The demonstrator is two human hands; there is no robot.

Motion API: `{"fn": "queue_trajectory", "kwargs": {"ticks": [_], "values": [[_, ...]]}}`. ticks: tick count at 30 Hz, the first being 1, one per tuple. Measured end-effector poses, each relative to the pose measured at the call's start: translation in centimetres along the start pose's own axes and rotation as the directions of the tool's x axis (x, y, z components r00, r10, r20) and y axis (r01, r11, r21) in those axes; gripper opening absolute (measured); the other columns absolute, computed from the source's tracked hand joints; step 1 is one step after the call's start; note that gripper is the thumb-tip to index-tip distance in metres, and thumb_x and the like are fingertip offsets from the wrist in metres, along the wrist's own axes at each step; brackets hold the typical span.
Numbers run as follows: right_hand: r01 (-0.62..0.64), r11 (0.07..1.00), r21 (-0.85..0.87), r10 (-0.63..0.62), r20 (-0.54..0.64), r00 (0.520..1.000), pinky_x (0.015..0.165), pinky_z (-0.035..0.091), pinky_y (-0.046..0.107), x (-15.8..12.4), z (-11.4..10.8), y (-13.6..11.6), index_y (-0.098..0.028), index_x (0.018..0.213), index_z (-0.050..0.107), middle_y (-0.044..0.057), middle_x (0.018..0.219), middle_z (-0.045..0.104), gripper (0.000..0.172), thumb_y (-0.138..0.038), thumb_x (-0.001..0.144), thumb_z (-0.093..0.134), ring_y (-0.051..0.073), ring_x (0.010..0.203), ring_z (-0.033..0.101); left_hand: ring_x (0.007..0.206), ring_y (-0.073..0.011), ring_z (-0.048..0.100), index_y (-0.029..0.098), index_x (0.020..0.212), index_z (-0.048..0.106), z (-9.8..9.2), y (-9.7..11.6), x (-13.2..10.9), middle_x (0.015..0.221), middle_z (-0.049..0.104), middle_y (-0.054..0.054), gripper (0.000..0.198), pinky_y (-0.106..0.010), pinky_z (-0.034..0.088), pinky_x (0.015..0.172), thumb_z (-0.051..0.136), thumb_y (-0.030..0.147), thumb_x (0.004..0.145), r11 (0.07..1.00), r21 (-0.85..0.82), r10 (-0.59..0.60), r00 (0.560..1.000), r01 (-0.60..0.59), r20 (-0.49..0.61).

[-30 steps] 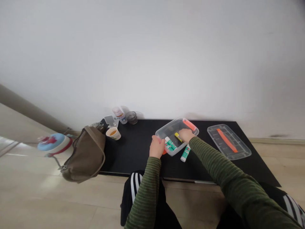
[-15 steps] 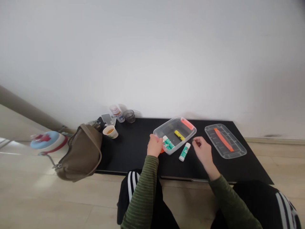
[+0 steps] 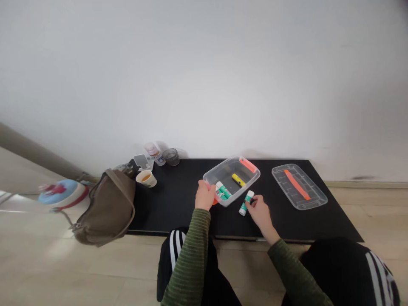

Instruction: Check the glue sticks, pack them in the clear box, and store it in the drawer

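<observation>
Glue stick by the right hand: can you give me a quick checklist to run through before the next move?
1. Right hand on the glue stick: ok, fingers touching it, outside the tub.
2. Left hand at the clear plastic tub: ok, on its near corner.
3. Yellow highlighter in the tub: ok, lying flat.
4. Two other glue sticks in the tub: ok, side by side.
5. Orange piece by the left hand: cannot tell, partly hidden.
</observation>
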State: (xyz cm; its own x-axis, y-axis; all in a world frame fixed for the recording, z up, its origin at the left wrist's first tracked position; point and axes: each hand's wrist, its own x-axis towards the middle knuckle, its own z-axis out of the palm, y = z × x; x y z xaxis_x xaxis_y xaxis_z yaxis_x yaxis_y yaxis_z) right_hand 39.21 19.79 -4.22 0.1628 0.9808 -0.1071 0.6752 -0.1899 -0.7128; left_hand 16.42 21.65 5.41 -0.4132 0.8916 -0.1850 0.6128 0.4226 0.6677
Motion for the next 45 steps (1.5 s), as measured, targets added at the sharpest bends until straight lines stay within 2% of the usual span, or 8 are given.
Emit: {"fn": "queue_trajectory", "kwargs": {"ticks": [7, 11, 18, 22, 25, 29, 34, 45], "values": [[-0.073, 0.958, -0.279, 0.105, 0.103, 0.989, 0.062, 0.038, 0.027, -0.1, -0.6, -2.0, -0.020, 0.117, 0.047, 0.010, 0.099, 0.069, 0.043, -0.040, 0.080, 0.059, 0.025, 0.085, 0.068, 0.099, -0.0282, 0.066, 0.023, 0.096, 0.038, 0.0, -0.1, 0.0, 0.104, 0.067, -0.014, 0.019, -0.035, 0.046, 0.081, 0.049, 0.035, 0.086, 1.000, -0.013, 0.007, 1.000, -0.007, 0.002], [-0.024, 0.933, -0.359, 0.075, 0.129, 0.989, 0.061, 0.037, 0.028, -0.7, -0.9, -1.8, -0.019, 0.108, 0.052, 0.010, 0.093, 0.068, 0.035, -0.037, 0.079, 0.059, 0.026, 0.084, 0.067, 0.097, -0.0287, 0.066, 0.023, 0.095, 0.036, -0.1, -0.2, 0.1, 0.102, 0.067, -0.014, 0.019, -0.035, 0.046, 0.079, 0.049, 0.034, 0.085, 1.000, -0.012, 0.022, 1.000, -0.022, 0.012], [0.102, 0.993, 0.060, -0.103, 0.016, 0.994, 0.061, 0.043, 0.027, -2.7, -3.2, -0.1, -0.020, 0.096, 0.055, 0.001, 0.075, 0.066, 0.027, -0.036, 0.074, 0.058, 0.017, 0.065, 0.061, 0.089, -0.0271, 0.066, 0.024, 0.092, 0.036, 0.0, -0.3, 0.3, 0.095, 0.067, -0.011, 0.019, -0.033, 0.045, 0.074, 0.049, 0.035, 0.084, 0.998, -0.012, 0.059, 0.998, -0.058, 0.036], [0.293, 0.925, 0.241, -0.265, -0.143, 0.954, 0.062, 0.047, 0.028, -2.6, -6.8, -3.8, -0.019, 0.104, 0.055, 0.001, 0.080, 0.067, 0.034, -0.036, 0.074, 0.060, 0.016, 0.064, 0.059, 0.085, -0.0262, 0.065, 0.024, 0.091, 0.036, 0.2, -0.4, 0.5, 0.090, 0.066, -0.009, 0.019, -0.032, 0.044, 0.071, 0.050, 0.034, 0.083, 0.996, -0.009, 0.086, 0.995, -0.086, 0.049], [0.432, 0.872, 0.232, -0.400, -0.173, 0.900, 0.064, 0.048, 0.029, -0.7, -8.9, -8.2, -0.018, 0.114, 0.053, 0.005, 0.091, 0.069, 0.040, -0.034, 0.077, 0.058, 0.016, 0.070, 0.061, 0.081, -0.0251, 0.065, 0.024, 0.090, 0.037, 0.3, -0.5, 0.6, 0.086, 0.065, -0.007, 0.018, -0.031, 0.043, 0.069, 0.050, 0.034, 0.083, 0.994, 0.001, 0.108, 0.992, -0.108, 0.058], [0.440, 0.888, -0.135, -0.434, 0.076, 0.898, 0.071, 0.046, 0.028, 2.9, -9.0, -13.3, -0.017, 0.109, 0.058, 0.008, 0.095, 0.070, 0.035, -0.034, 0.078, 0.058, 0.020, 0.083, 0.065, 0.079, -0.0240, 0.064, 0.024, 0.090, 0.038, 0.4, -0.6, 0.6, 0.084, 0.065, -0.006, 0.017, -0.030, 0.042, 0.068, 0.050, 0.034, 0.082, 0.989, -0.003, 0.148, 0.986, -0.148, 0.082], [0.414, 0.745, -0.523, -0.163, 0.460, 0.873, 0.071, 0.047, 0.030, 5.5, -6.2, -15.0, -0.011, 0.109, 0.063, 0.019, 0.107, 0.070, 0.046, -0.045, 0.078, 0.058, 0.030, 0.097, 0.067, 0.078, -0.0221, 0.063, 0.024, 0.091, 0.041, 0.2, -0.6, 0.8, 0.085, 0.065, -0.005, 0.016, -0.028, 0.042, 0.068, 0.052, 0.033, 0.082, 0.979, -0.016, 0.203, 0.973, -0.202, 0.111], [0.400, 0.692, -0.602, -0.022, 0.536, 0.844, 0.074, 0.054, 0.035, 5.6, -3.1, -12.4, -0.014, 0.107, 0.072, 0.019, 0.110, 0.071, 0.039, -0.032, 0.071, 0.069, 0.033, 0.100, 0.069, 0.077, -0.0176, 0.061, 0.023, 0.097, 0.052, 0.5, -0.3, 0.2, 0.084, 0.065, -0.001, 0.018, -0.026, 0.044, 0.073, 0.055, 0.029, 0.080, 0.947, -0.092, 0.319, 0.934, -0.308, 0.158]]}}
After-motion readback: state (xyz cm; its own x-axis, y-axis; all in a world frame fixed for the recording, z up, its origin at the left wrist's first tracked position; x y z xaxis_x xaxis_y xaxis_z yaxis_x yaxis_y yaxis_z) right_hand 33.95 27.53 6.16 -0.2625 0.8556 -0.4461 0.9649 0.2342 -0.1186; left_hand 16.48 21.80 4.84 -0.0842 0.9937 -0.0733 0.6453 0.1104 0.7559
